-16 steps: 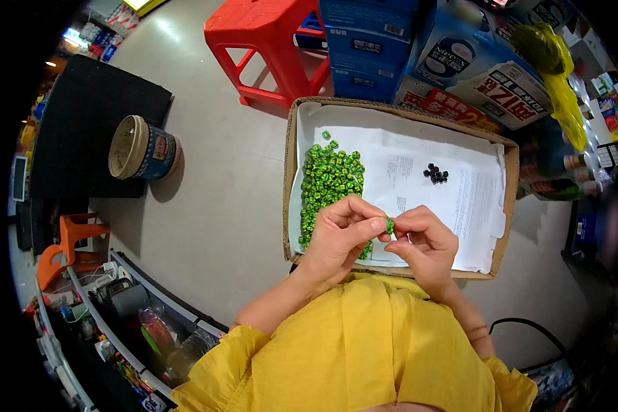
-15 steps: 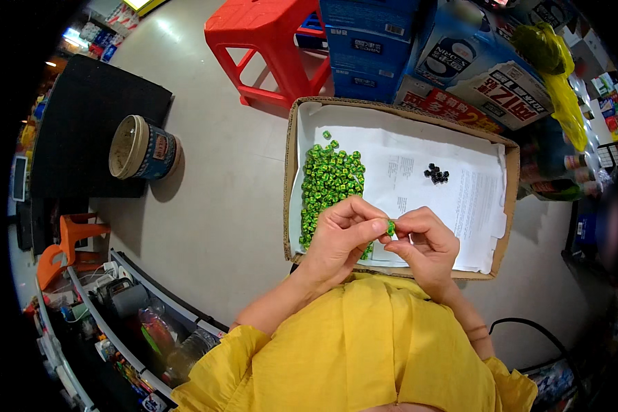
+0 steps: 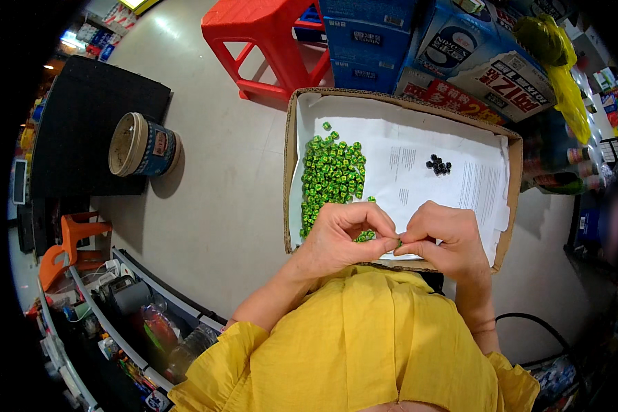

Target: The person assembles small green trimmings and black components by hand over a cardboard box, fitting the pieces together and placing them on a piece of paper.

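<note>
My left hand (image 3: 347, 232) and my right hand (image 3: 448, 239) meet at the near side of a shallow cardboard tray (image 3: 291, 147). Thumb and fingers of both are pinched together on one small green piece (image 3: 399, 242), mostly hidden by the fingertips. To the left in the tray lies a heap of small, cube-like green pieces (image 3: 331, 172), shiny as if foil-wrapped. A few of them show beneath my left hand. Farther right, a small cluster of black pieces (image 3: 438, 165) rests on the white printed paper (image 3: 384, 127) lining the tray.
Beyond the tray stand a red plastic stool (image 3: 254, 38), blue cartons (image 3: 367, 48) and a yellow plastic bag (image 3: 570, 103). On the left are a bucket (image 3: 151, 147), a black table (image 3: 69, 123) and an orange chair (image 3: 75, 237). A cluttered shelf (image 3: 158, 329) borders my lower left.
My right hand has turned and shifted right, its knuckles rising over the tray. The pinched green piece sits slightly lower and is more covered. The whole scene has shifted slightly with the view.
</note>
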Demonstrator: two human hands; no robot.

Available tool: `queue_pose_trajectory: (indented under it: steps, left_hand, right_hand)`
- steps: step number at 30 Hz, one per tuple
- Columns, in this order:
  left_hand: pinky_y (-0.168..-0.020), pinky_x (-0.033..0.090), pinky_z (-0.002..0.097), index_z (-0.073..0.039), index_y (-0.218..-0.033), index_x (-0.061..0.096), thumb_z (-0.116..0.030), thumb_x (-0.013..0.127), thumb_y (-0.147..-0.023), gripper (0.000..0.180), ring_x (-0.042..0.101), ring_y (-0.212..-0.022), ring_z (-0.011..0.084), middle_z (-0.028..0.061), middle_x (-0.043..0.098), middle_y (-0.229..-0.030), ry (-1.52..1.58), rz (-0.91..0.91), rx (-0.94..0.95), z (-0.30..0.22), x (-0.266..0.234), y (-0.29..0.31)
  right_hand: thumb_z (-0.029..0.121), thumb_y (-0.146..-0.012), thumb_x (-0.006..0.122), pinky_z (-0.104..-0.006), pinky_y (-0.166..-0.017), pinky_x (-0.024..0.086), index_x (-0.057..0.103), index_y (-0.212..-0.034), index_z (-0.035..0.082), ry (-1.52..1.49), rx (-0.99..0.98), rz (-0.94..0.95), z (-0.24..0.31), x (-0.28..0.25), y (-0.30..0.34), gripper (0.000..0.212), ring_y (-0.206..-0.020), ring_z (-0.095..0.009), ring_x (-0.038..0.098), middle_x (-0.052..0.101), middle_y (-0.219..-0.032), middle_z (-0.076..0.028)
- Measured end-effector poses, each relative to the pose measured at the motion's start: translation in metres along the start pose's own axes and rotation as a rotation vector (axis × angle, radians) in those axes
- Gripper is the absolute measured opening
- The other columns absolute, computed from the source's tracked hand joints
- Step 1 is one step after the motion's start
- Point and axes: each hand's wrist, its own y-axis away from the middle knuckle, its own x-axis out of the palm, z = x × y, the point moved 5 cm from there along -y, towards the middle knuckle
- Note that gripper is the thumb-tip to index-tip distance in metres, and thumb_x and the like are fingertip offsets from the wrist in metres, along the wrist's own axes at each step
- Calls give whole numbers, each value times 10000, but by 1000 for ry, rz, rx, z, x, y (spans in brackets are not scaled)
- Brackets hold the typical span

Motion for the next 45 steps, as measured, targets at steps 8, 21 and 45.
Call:
queue_pose_trajectory:
  steps: [8, 21, 45]
  left_hand:
    - [-632, 490, 270, 39, -842, 587, 129, 623, -734, 145, 601, -741, 186, 131, 615, -806, -403, -131, 411, -17, 3, 8]
    - [-635, 520, 347, 10, -855, 555, 118, 668, -693, 225, 638, -722, 267, 163, 634, -771, -585, -25, 721, -33, 10, 16]
    - [-576, 528, 331, 17, -812, 507, 27, 696, -677, 232, 623, -689, 278, 167, 623, -823, -814, 36, 964, -41, 17, 27]
  right_hand:
    - [33, -649, 749, -238, -491, 417, 647, -792, 19, 2, 23, -304, 2, 5, 6, 176, -605, -148, 544, 613, -722, -55]
    - [-14, -631, 737, -252, -535, 465, 656, -825, 18, -22, -134, -309, 12, 5, 8, 212, -636, -177, 578, 619, -745, -76]
    - [34, -647, 671, -289, -608, 392, 638, -878, 20, 251, -457, -167, 32, 7, 10, 234, -625, -156, 518, 577, -796, -39]
